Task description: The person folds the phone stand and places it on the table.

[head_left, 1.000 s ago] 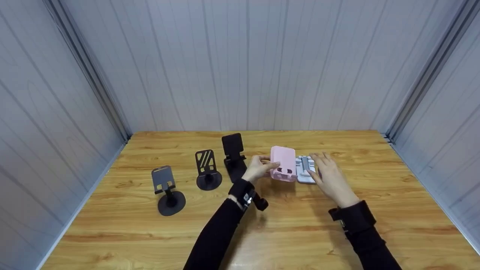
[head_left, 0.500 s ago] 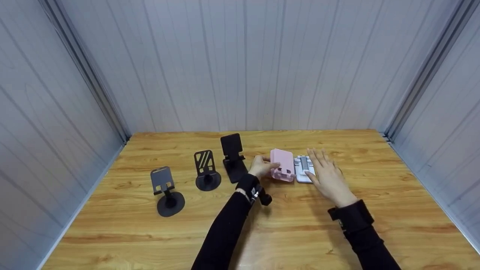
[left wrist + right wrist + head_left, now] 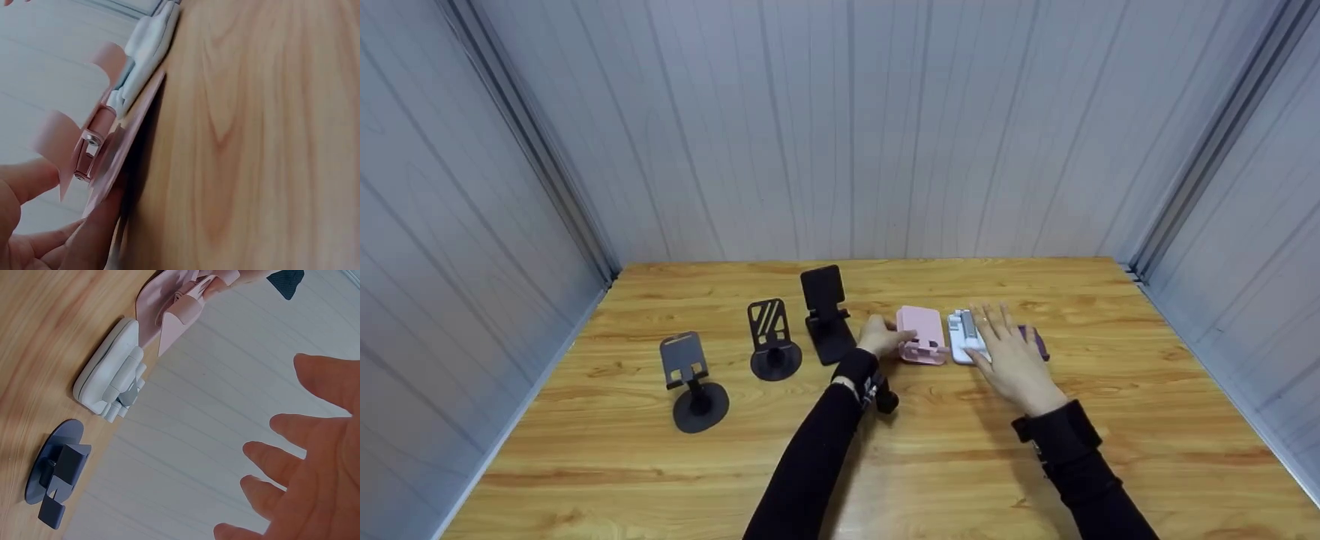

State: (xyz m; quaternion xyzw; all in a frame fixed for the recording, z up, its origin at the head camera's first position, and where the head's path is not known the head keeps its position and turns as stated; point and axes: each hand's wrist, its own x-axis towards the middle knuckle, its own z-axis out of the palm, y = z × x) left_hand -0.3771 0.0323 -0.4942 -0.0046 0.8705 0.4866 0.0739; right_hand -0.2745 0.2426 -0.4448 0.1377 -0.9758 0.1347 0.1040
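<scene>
My left hand (image 3: pixel 883 335) pinches a pink folding phone stand (image 3: pixel 922 324) by its left side. The left wrist view has the thumb on the stand's upper plate and fingers under its base (image 3: pixel 132 132), which tilts close over the table. Just right of it lies a white folded phone stand (image 3: pixel 958 345) with a grey strut. My right hand (image 3: pixel 1016 358) hovers over that stand's right side with fingers straight and spread, holding nothing. A dark purple phone stand (image 3: pixel 1041 343), partly hidden by this hand, shows its round base (image 3: pixel 35 478) in the right wrist view.
On the left of the wooden table (image 3: pixel 607 450) stand three raised phone stands: a grey one with a round base (image 3: pixel 701 407), a black slotted one (image 3: pixel 775 360) and a taller black one (image 3: pixel 829 337). Pale panel walls (image 3: pixel 855 135) enclose the table.
The pink stand has come down closer to the table and slightly left, in my left hand. My right hand has shifted a little left, and the purple stand shows beyond it.
</scene>
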